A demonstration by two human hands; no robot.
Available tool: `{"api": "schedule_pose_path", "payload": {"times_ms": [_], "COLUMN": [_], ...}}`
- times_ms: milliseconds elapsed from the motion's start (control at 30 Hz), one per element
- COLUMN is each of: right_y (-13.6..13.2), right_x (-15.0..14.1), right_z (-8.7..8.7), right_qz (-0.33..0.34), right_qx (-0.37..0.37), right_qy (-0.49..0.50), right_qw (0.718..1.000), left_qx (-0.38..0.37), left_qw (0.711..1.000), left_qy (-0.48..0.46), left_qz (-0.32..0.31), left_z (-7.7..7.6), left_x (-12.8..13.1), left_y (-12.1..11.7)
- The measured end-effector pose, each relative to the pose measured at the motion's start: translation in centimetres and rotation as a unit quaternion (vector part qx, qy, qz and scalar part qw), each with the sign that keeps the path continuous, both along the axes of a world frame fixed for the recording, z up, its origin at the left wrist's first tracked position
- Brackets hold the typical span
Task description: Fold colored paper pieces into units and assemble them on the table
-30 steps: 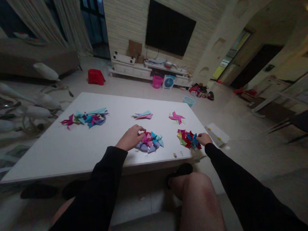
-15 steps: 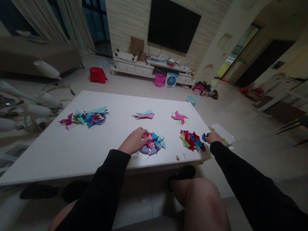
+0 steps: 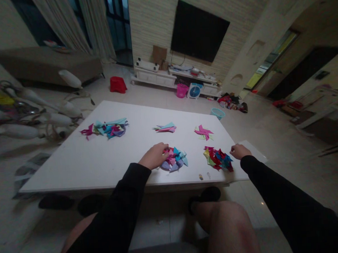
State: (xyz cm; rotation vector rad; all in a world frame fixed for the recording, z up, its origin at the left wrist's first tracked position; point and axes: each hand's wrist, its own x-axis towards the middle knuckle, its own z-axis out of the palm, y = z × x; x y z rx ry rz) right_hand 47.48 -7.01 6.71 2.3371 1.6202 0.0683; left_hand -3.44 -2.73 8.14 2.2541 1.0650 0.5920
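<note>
On the white table, my left hand [image 3: 155, 155] rests at the left edge of a round heap of folded paper pieces [image 3: 175, 162], pink, blue and lilac. Its fingers curl down onto the pink and red pieces there. My right hand [image 3: 240, 152] is just right of a second heap of folded paper [image 3: 217, 158], in red, blue and yellow-green. Those fingers are drawn together, a little apart from the heap, and no paper shows in them. Behind the heaps lie a pink and green paper pinwheel [image 3: 203, 132] and a fanned stack of paper strips [image 3: 166, 127].
A larger pile of folded paper [image 3: 109, 129] lies at the table's [image 3: 126, 174] far left. Two small bits [image 3: 200, 176] lie near the front edge. Beyond the table stand a red stool [image 3: 117, 85], a pink bin [image 3: 182, 90] and a blue basket [image 3: 217, 113].
The blue folded paper in my right hand no longer shows in its fingers; that hand has drawn slightly away from the right heap. My left hand stays at its heap. The view has shifted.
</note>
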Motion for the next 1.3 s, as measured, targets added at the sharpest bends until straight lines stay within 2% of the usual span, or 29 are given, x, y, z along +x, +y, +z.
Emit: {"api": "schedule_pose_path", "payload": {"times_ms": [100,200,267,333,467,567,667,733,867,1000,1167,1300], "right_y": [1.7,4.1,6.0,7.9,11.6,14.5,17.7,20.0,24.1,26.6,27.2,26.5], "right_x": [-3.7,-8.8,-13.2,-18.3,-30.2,-38.7,-45.4,-48.9,-54.4,-58.3,-60.3,-60.6], "right_z": [2.9,5.5,6.5,6.7,4.3,1.8,-0.3,-1.6,-3.9,-5.7,-7.0,-6.3], "right_qz": [0.088,0.167,0.217,0.27,0.365,0.457,0.518,0.529,0.522,0.502,0.483,0.485], "right_qx": [-0.006,0.003,0.012,0.024,0.034,0.007,-0.008,-0.004,0.002,0.008,0.003,0.014], "right_qy": [0.004,0.004,0.01,0.025,0.062,0.075,0.093,0.112,0.133,0.141,0.143,0.146], "right_qw": [0.996,0.986,0.976,0.962,0.928,0.886,0.85,0.841,0.843,0.853,0.864,0.862], "left_qx": [0.018,0.033,0.042,0.047,0.049,0.04,0.057,0.094,0.166,0.177,0.175,0.17], "left_qw": [0.999,0.998,0.997,0.995,0.99,0.986,0.98,0.968,0.928,0.905,0.899,0.894], "left_qy": [-0.028,-0.049,-0.06,-0.068,-0.075,-0.092,-0.137,-0.187,-0.281,-0.326,-0.33,-0.338], "left_qz": [0.0,0.014,0.028,0.051,0.112,0.134,0.133,0.14,0.179,0.209,0.229,0.241], "left_z": [0.3,0.9,1.5,2.2,3.2,3.6,3.9,4.2,5.1,5.6,5.5,5.5], "left_x": [-0.2,-0.8,-1.5,-2.1,-3.1,-3.5,-4.0,-4.3,-4.9,-5.5,-6.1,-6.4], "left_y": [-0.5,-0.9,-1.2,-1.6,-2.4,-2.5,-2.3,-1.9,-1.0,-0.4,-0.5,-0.5]}}
